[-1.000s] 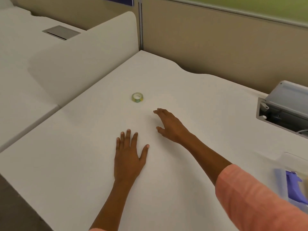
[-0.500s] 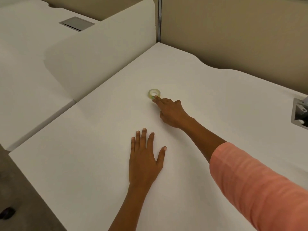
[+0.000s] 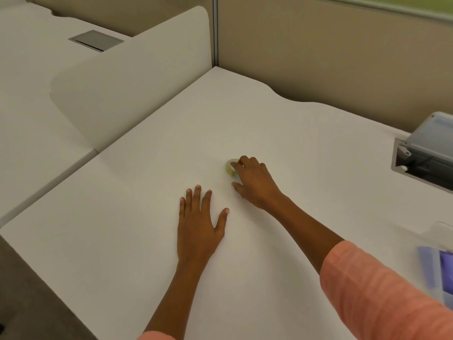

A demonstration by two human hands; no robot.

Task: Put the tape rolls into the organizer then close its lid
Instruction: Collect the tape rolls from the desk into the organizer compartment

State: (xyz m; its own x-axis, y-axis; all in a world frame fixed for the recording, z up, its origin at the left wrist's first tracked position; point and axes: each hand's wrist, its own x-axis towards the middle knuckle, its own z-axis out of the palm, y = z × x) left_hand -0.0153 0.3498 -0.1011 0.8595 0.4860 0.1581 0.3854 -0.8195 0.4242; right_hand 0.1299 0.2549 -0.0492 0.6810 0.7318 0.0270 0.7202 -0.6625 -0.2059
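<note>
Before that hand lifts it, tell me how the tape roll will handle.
The tape roll is a small ring under the right hand fingertips, so it is probably light and stiff enough to pinch. It looks tipped up on edge, though blurred, so it may roll on the smooth desk. Its glossy look suggests a somewhat slippery surface.

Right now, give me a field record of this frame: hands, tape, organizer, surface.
left hand: flat on the desk, palm down, fingers spread, holding nothing
right hand: reached forward, fingers curled over the tape roll
tape roll: small, pale green-yellow, on the desk, partly hidden under the right fingers; lifted or not, cannot tell
grip state: fingers on the roll; a full grip is not confirmed
organizer: clear with purple parts, at the right edge, blurred and cut off; lid state unclear
desk: white
task status: roll not yet in the organizer
</note>
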